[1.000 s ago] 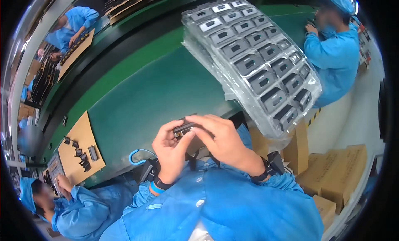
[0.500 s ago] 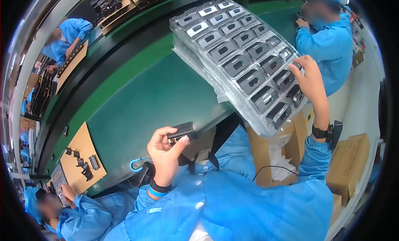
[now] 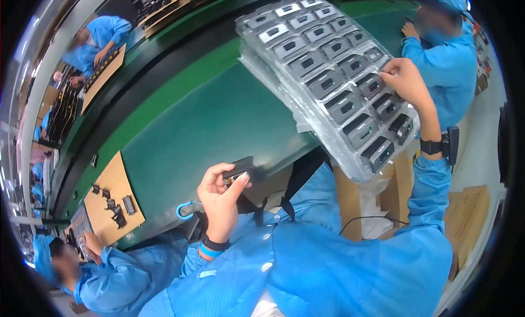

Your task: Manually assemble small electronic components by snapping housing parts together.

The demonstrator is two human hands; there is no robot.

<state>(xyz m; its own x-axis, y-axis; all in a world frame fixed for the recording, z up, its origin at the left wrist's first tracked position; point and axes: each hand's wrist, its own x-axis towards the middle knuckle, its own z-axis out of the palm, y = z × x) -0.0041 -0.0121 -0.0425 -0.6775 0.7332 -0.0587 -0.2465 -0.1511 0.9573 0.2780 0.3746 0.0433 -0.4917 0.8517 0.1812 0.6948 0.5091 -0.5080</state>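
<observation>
A small black rectangular plastic housing [image 3: 244,165] is held between the thumb and fingers of my left hand [image 3: 217,201]. A bit of its inside shows metallic and light-coloured by the thumb. Over the right edge of a clear plastic blister tray [image 3: 332,145] reaches my right hand [image 3: 410,86], thumb and forefinger drawn together in a pinch. Whatever sits between those fingertips is too small or hidden to name. Rows of black and grey slotted housings [image 3: 361,130] fill most tray pockets. One pocket [image 3: 373,54] just beyond my right fingertips looks bare.
The tray tops a stack on the green table [image 3: 219,115]. Brown cardboard [image 3: 117,188] at left carries several black parts. Cardboard boxes [image 3: 467,218] stand at right. Co-workers in blue sit at left [image 3: 126,273], far left [image 3: 106,35] and right [image 3: 445,71].
My right hand has shifted up along the tray's edge, its fingertips drawing closer together. My left hand keeps the housing. The whole view has swung slightly.
</observation>
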